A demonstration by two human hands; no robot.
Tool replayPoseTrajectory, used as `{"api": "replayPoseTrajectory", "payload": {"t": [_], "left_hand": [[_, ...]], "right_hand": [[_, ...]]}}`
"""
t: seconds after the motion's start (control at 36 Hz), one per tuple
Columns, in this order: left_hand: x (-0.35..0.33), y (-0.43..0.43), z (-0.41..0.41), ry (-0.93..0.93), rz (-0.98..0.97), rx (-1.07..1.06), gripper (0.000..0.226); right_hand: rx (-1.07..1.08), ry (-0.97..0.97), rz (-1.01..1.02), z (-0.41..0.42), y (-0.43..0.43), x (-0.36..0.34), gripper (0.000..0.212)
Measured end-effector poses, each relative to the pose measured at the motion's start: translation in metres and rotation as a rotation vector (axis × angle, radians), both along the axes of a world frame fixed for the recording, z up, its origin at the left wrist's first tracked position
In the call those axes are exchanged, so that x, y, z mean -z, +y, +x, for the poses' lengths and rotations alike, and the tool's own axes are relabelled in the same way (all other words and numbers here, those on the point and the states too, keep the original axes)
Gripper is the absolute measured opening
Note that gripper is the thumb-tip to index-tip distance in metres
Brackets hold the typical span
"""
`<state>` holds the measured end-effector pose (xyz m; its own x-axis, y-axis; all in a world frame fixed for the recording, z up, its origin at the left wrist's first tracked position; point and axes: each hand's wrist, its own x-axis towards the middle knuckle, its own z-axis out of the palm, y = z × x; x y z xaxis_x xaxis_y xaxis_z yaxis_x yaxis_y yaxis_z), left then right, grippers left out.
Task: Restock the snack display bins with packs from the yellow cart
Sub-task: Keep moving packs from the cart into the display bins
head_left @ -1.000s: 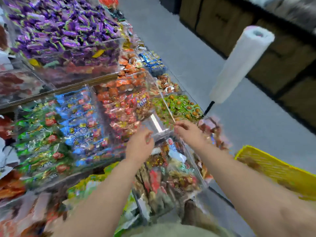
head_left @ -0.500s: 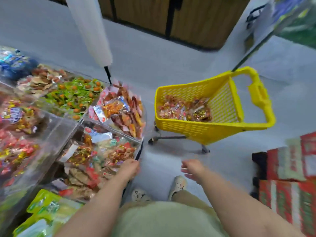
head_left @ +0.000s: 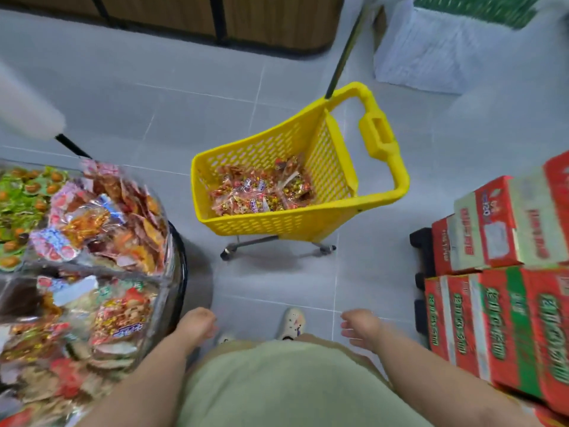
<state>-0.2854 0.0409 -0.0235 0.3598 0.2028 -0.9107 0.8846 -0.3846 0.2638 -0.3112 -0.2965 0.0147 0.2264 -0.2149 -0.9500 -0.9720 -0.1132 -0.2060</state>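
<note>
While one yellow cart (head_left: 264, 224) holds packs (head_left: 261, 192) (uncounted heap), left hand (head_left: 197, 325) and right hand (head_left: 361, 329) hang empty, fingers (head_left: 347, 325) loosely curled.

- We see the yellow cart (head_left: 277, 224) standing upright on its wheels on the grey floor (head_left: 184, 112), near the bins but not touching them. Its walls are perforated plastic, and its looped handle (head_left: 379, 137) rises on the right.
- In the bottom of the cart lies a shallow, loose heap of snack packs (head_left: 261, 192), mostly red, orange and gold, a few blue and white, well below the rim.
- The display bins (head_left: 167, 272) stand at our left, clear-walled compartments side by side. The one nearest the cart is heaped above its rim with orange and pink packs (head_left: 104, 223). Behind it lie green packs (head_left: 21, 192), and closer to us a mixed red and brown lot (head_left: 117, 315).
</note>
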Motion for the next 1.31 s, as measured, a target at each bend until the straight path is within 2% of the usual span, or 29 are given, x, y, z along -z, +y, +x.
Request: {"api": "replayPoseTrajectory", "payload": {"t": [0.22,0.42,0.53,0.67,0.78,0.89,1.03,1.19,1.31], "left_hand": [[-0.025,-0.028,0.042,-0.075,0.016,-0.077,0.019],[-0.022,-0.032,0.073,-0.086,0.031,-0.066,0.017],[-0.015,-0.027,0.106,-0.137,0.013,-0.050,0.022],[-0.011,-0.011,0.167,-0.171,-0.014,0.000,0.019],[-0.007,0.007,0.221,-0.196,-0.004,0.095,0.023],[-0.002,0.026,0.263,-0.168,0.023,0.222,0.025],[0.001,0.036,0.295,-0.147,0.032,0.242,0.026],[0.007,0.044,0.311,-0.191,0.082,0.141,0.022],[0.020,0.053,0.317,-0.186,0.133,0.089,0.020]], "right_hand": [[-0.034,-0.119,-0.013,0.066,-0.029,-0.005,0.002],[0.094,-0.019,0.064,0.078,-0.024,0.009,0.013],[0.080,-0.021,0.048,0.112,-0.010,0.011,0.014],[0.096,-0.136,0.005,0.173,0.016,0.006,0.008],[0.101,-0.147,0.012,0.213,0.037,0.002,0.004],[0.094,-0.162,0.012,0.255,0.053,0.000,0.009],[0.097,-0.233,0.019,0.309,0.064,0.004,0.015],[-0.080,-0.234,-0.064,0.364,0.079,0.030,0.032],[-0.277,-0.186,-0.030,0.386,0.102,0.066,0.027]]}}
